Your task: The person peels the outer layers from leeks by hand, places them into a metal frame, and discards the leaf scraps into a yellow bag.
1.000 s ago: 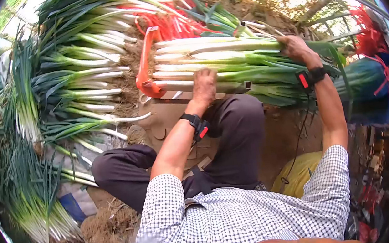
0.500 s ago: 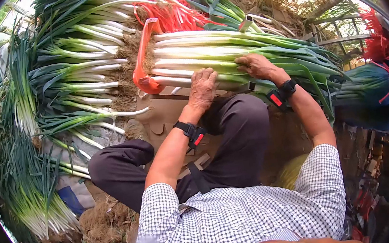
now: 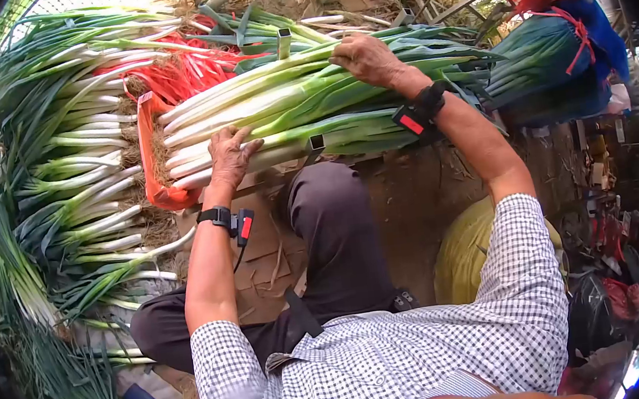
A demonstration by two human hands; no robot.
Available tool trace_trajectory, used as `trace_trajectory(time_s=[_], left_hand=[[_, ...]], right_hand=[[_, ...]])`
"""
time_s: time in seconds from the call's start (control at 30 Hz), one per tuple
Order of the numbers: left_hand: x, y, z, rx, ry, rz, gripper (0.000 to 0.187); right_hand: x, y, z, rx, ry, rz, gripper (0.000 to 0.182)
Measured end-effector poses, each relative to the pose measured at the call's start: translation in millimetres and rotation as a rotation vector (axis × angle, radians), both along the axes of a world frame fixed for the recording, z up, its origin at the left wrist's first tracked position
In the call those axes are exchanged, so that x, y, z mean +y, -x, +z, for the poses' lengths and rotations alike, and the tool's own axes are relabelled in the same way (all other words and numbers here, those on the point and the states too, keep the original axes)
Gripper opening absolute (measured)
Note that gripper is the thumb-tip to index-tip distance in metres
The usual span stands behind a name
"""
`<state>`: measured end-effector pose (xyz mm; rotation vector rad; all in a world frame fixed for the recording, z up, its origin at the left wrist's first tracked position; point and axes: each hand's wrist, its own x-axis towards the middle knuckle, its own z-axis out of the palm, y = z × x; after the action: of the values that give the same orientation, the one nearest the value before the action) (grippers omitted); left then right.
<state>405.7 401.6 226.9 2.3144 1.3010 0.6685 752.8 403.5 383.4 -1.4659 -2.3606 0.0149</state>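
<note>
Just to the right of the orange end bracket (image 3: 147, 132), a layer of leeks (image 3: 269, 99) lies lengthwise, white root ends close to it and green leaves fanning away from it; whether every root touches the bracket is too fine to tell. Nearer the bracket, the left hand (image 3: 230, 158) lies spread over the white stalks of the near-side leeks, thumb apart from the fingers, laid on them rather than wrapped round. Farther from the bracket, the right hand (image 3: 371, 61) is at the far edge of the layer, where pale stalk gives way to leaf, its fingers curled; whether they pinch a leaf I cannot tell. One leek should be light, but the whole layer probably has real weight, with most of the stiffness toward the bracket. Those white shanks look smooth and firm, likely a little slippery and apt to roll over each other, and they could snap or bruise if bent hard. Away from the bracket the leaves look limp and would probably fold or tear if pulled singly. The surest hold is likely both hands round the layer, one on the shanks just clear of the bracket, the other where the leaves begin, squeezing evenly
</note>
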Motion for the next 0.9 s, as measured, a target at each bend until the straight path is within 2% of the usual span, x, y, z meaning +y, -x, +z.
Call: trace_trajectory(time_s=[0.03,0.07,0.1,0.17,0.23,0.3,0.37,0.47,0.57,0.6,0.63,0.7,0.73,0.8,0.83,0.87,0.9], left_hand=[[3.4,-0.2,-0.9,0.01,0.02,0.0,0.041],[3.2,2.6,-0.6,0.002,0.009,0.001,0.04],[-1.6,7.0,-1.7,-0.005,0.003,0.002,0.039],[-7.6,4.5,4.6,-0.027,-0.011,-0.015,0.036],[-4.8,2.9,-2.1,-0.032,-0.022,-0.012,0.032],[-1.2,-0.4,-1.9,-0.068,0.014,-0.007,0.028],[7.9,-7.6,3.1,0.025,0.071,0.032,0.028],[9.1,4.1,2.2,0.025,0.105,0.041,0.029],[9.0,1.0,-12.9,-0.009,0.017,0.054,0.031],[10.7,1.2,-18.5,-0.024,0.001,0.048,0.032],[11.8,1.6,-22.2,-0.02,0.016,0.048,0.032],[10.4,2.0,-16.0,-0.02,0.046,0.04,0.033],[10.9,2.3,-16.8,-0.034,0.04,0.044,0.034],[14.5,1.9,-16.4,-0.017,0.082,0.065,0.035],[16.1,1.3,-17.6,-0.009,0.108,0.078,0.036],[18.8,1.8,-21.0,-0.005,0.127,0.075,0.036],[18.3,-0.3,-19.5,-0.015,0.132,0.065,0.036]], right_hand=[[-4.1,-10.2,-19.0,-0.02,-0.01,-0.055,0.022],[-12.2,-17.4,-50.5,-0.114,0.102,-0.064,0.025],[-29.8,-12.7,-85.7,-0.017,0.112,-0.221,0.022],[-45.3,-6.5,-92.0,-0.001,0.023,-0.237,0.022],[-54.9,-8.0,-87.6,0.064,0.049,-0.19,0.017],[-56.2,-6.5,-89.9,0.0,0.02,-0.22,0.012],[-46.6,-5.0,-108.0,-0.002,-0.104,-0.208,0.006],[-42.0,3.8,-107.1,-0.001,-0.096,-0.2,0.007],[-39.2,-3.4,-97.4,-0.062,-0.043,-0.232,0.011],[-42.0,-2.6,-90.9,-0.106,-0.116,-0.21,0.013],[-50.5,8.4,-69.3,0.007,-0.278,-0.168,0.01],[-81.5,25.0,-14.8,0.095,-0.342,-0.139,0.005],[-95.1,20.0,0.8,0.137,-0.295,-0.192,0.005],[-120.0,-15.9,31.3,0.234,-0.243,-0.37,0.005],[-123.1,-50.9,41.9,0.179,-0.28,-0.432,0.011],[-124.0,-82.6,51.7,0.258,-0.204,-0.535,0.014],[-120.7,-112.3,56.8,0.208,-0.184,-0.545,0.022]])
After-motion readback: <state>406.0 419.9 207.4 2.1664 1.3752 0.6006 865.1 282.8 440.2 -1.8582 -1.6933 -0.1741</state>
